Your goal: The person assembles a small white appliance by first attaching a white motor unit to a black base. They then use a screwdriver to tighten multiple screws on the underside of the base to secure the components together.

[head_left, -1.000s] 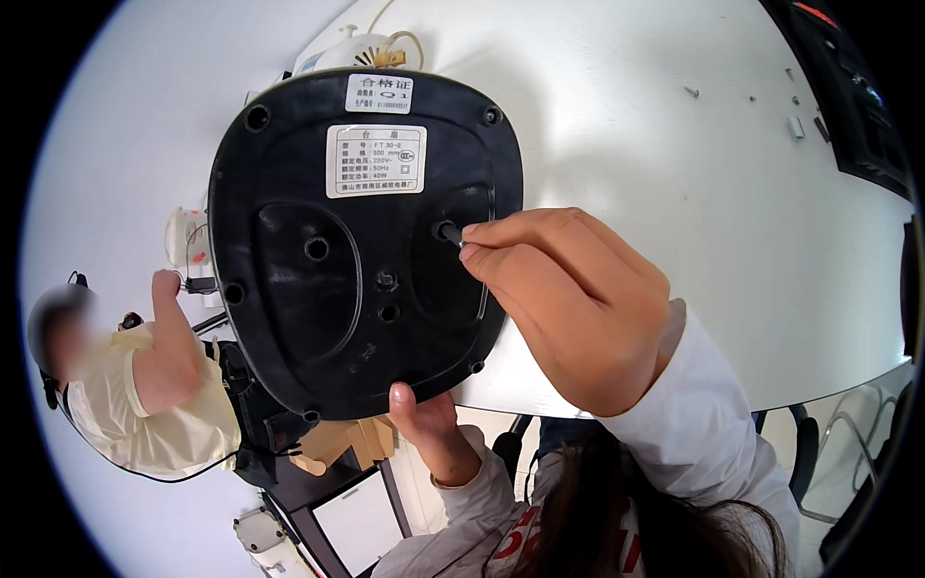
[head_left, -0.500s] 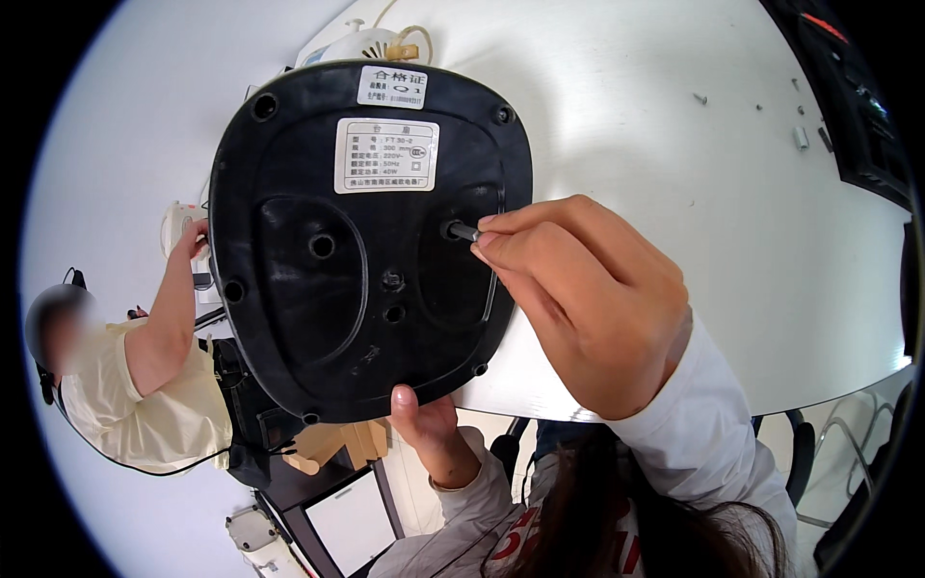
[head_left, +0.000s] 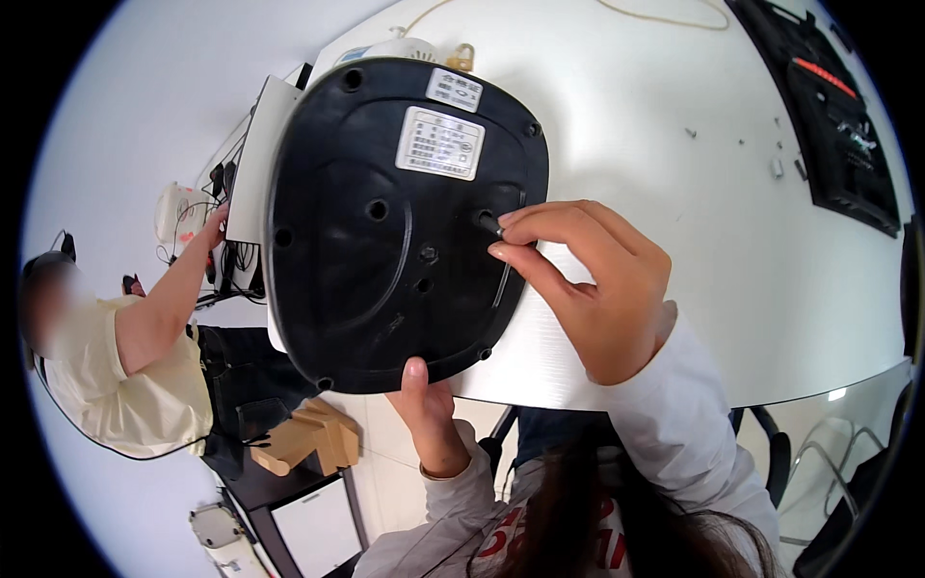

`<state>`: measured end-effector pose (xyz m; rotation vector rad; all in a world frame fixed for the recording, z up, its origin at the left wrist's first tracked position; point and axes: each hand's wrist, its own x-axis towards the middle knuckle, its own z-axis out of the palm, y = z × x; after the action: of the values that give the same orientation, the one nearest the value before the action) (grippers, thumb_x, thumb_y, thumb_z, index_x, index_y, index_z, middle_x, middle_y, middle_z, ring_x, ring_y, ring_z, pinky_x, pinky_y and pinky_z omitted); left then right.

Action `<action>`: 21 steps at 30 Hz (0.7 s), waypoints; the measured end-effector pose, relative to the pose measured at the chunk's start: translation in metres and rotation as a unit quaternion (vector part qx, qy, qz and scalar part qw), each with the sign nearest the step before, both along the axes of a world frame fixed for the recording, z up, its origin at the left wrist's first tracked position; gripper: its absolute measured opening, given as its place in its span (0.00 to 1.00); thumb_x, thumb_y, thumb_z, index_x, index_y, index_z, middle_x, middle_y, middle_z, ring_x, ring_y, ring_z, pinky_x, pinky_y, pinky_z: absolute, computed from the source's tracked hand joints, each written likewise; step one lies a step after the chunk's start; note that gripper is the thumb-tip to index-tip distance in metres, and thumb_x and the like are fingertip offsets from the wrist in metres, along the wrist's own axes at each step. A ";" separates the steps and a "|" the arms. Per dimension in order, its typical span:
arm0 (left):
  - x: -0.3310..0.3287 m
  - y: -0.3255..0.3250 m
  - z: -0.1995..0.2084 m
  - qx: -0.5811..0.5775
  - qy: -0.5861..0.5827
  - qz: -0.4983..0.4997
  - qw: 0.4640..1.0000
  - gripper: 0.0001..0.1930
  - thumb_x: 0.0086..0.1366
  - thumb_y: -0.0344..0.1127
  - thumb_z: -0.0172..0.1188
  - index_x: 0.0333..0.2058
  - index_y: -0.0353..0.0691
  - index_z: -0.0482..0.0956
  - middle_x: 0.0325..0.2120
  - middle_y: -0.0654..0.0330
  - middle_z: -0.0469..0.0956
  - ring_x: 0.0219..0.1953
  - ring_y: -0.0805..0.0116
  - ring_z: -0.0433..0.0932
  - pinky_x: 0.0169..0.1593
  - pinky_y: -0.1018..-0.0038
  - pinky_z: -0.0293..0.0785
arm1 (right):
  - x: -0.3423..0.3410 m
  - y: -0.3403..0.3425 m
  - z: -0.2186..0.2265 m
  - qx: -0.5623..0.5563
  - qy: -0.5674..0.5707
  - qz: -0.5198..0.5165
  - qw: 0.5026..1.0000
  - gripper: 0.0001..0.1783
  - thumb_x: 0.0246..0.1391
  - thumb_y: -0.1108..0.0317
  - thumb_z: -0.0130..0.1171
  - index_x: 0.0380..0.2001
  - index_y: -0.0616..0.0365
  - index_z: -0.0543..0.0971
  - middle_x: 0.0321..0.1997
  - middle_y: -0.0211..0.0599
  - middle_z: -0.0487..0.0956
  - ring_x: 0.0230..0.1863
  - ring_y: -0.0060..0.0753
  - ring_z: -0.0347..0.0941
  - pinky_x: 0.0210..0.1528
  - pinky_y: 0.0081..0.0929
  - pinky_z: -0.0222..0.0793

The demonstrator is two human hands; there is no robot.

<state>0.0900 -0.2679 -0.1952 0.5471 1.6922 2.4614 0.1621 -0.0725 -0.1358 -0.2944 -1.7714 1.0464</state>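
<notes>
The black plastic base of a fan [head_left: 356, 318] is tilted up with its underside toward me, showing two white labels and several round holes. My left hand [head_left: 424, 405] grips its near edge; the thumb lies on the underside and the other fingers are hidden behind. At a hole on the right side, my right hand [head_left: 607, 279] pinches a short dark metal bit [head_left: 490, 223] between thumb and fingertips. The bit's far end sits at the hole; how deep it goes in I cannot tell.
On the white table [head_left: 655, 222], several small screws [head_left: 691, 132] and a silver socket [head_left: 777, 169] lie by a black tool case [head_left: 838, 135]. Behind the base is a white appliance part [head_left: 409, 46] with a cord. At left, another person [head_left: 145, 356] reaches toward a white device [head_left: 178, 214].
The base now appears farther right and slightly higher in view, with both hands still on the same spots. My right fingers have loosened a little around the bit. More of the tool case shows.
</notes>
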 end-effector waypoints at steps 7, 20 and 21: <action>-0.001 0.009 0.007 -0.004 -0.013 -0.028 1.000 0.37 0.54 0.31 0.59 0.60 0.36 0.51 0.57 0.56 0.60 0.59 0.61 0.60 0.62 0.66 0.53 | -0.008 -0.003 0.005 -0.236 0.016 0.038 0.971 0.07 0.45 0.74 0.63 0.27 0.61 0.75 0.26 0.34 0.78 0.24 0.22 0.74 0.25 0.17 0.68; 0.000 0.015 0.014 -0.011 -0.020 -0.040 0.999 0.34 0.53 0.29 0.62 0.57 0.33 0.56 0.52 0.54 0.65 0.54 0.65 0.64 0.59 0.71 0.56 | 0.001 0.006 0.024 -0.106 -0.287 0.148 0.940 0.20 0.62 0.61 0.39 0.21 0.63 0.68 0.13 0.43 0.69 0.17 0.45 0.65 0.24 0.33 0.61; 0.000 0.016 0.015 -0.006 -0.017 -0.034 0.999 0.32 0.53 0.29 0.62 0.55 0.32 0.59 0.50 0.53 0.67 0.51 0.66 0.67 0.57 0.72 0.58 | -0.001 0.004 0.027 -0.099 -0.300 0.139 0.938 0.20 0.62 0.61 0.38 0.20 0.63 0.68 0.13 0.44 0.69 0.18 0.47 0.66 0.25 0.35 0.61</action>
<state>0.0904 -0.2519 -0.1804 0.5484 1.6462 2.3972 0.1608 -0.0688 -0.1090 -0.5432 -2.3027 1.4493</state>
